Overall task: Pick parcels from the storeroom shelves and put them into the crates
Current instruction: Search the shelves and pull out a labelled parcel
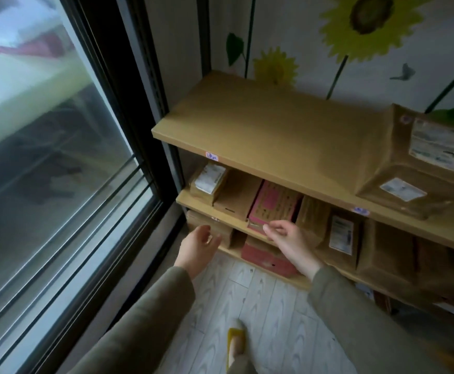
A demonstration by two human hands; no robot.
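Pink cardboard parcel (273, 205), judged stiff and light, lies at the front edge of the middle shelf (209, 211), best drawn out by its near end, which the right hand (288, 240) pinches; the left hand (198, 245) hovers beside, fingers relaxed, empty.

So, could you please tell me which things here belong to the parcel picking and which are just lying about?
For the job: pink printed cardboard box, pinched by the right hand; open left hand; small brown labelled parcel; large taped brown parcel; wooden shelf unit.
Just about: yellow sunflower wall stickers; dark-framed glass door; yellow shoe.
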